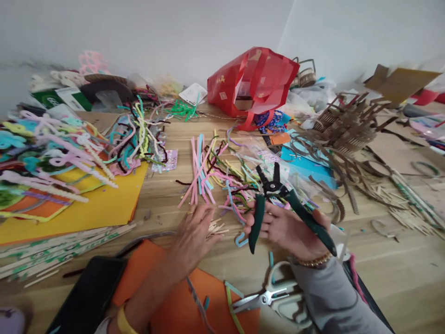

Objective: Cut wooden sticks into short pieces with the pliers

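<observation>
My right hand (288, 229) grips green-handled pliers (278, 197), jaws open and pointing away from me, above the wooden table (382, 260). My left hand (194, 234) lies flat on the table, fingers spread, fingertips touching short pale sticks (216, 227) at the near edge of a loose pile of coloured pipe cleaners (215, 178). A small blue curl of pipe cleaner (240, 240) lies between the hands.
Scissors (267, 297) lie near my right wrist. Orange sheet (167, 287) and a black phone (86, 297) sit at the front. Yellow paper (100, 204) with pipe-cleaner shapes lies left; a red bag (253, 79) and cardboard strips (351, 130) stand behind.
</observation>
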The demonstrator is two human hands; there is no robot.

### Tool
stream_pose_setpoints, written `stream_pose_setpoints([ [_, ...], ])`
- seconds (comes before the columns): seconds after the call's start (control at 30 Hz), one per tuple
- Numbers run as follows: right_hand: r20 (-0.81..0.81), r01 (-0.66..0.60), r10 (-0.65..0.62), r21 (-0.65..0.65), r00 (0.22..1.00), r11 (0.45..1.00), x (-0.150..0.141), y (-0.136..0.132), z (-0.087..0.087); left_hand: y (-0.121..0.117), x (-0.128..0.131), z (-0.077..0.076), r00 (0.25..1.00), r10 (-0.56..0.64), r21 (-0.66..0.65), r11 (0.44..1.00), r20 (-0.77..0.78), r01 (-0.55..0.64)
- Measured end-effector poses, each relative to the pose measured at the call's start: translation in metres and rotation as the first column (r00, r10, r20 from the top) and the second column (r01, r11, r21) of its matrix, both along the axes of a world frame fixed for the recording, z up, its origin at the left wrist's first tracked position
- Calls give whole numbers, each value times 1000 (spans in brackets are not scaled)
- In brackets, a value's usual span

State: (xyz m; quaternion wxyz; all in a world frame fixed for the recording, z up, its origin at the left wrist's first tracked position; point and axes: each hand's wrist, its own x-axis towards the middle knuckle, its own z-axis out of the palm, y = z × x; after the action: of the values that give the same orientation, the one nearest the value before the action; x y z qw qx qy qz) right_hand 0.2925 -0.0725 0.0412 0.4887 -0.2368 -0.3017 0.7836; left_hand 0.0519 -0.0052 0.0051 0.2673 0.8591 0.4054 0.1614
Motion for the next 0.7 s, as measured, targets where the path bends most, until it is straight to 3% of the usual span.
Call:
stream_pose_setpoints([
  [0.1,35,32,-33,26,999,999,7,1,1,-1,1,-5,997,-38,46,998,-74,41],
  [0.33,148,90,-90,5,985,996,14,1,7,-6,7,-6,994,-96,85,991,-46,99],
  [0.7,145,183,-182,13,972,983,27,2,1,-10,7,-15,983,-181,122,976,-14,182],
])
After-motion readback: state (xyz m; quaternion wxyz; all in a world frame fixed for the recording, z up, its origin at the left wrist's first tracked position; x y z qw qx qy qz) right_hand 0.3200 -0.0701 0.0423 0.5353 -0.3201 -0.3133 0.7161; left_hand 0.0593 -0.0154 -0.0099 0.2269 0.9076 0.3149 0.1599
